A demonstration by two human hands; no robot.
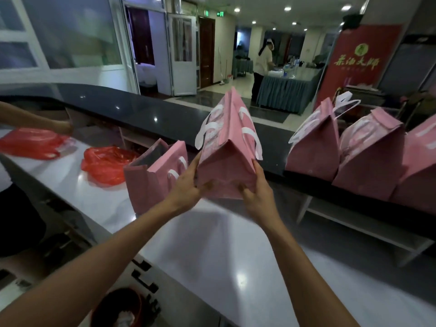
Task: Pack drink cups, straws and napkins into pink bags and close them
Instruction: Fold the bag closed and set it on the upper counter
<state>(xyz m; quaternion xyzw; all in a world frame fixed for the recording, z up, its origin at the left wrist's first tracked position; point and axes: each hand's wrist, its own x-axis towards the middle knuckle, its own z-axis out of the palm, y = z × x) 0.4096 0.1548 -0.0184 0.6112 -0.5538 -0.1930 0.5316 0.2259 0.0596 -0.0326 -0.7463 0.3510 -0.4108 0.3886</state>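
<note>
Both arms outstretched; left hand [186, 182], right hand [256, 190] gripping closed pink bag [226, 147] base.

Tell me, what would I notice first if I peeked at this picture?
A closed pink fabric bag with white handles, held up in the middle by the left hand and right hand. More closed pink bags line the dark counter on the right, and crumpled red plastic bags lie left.
</note>
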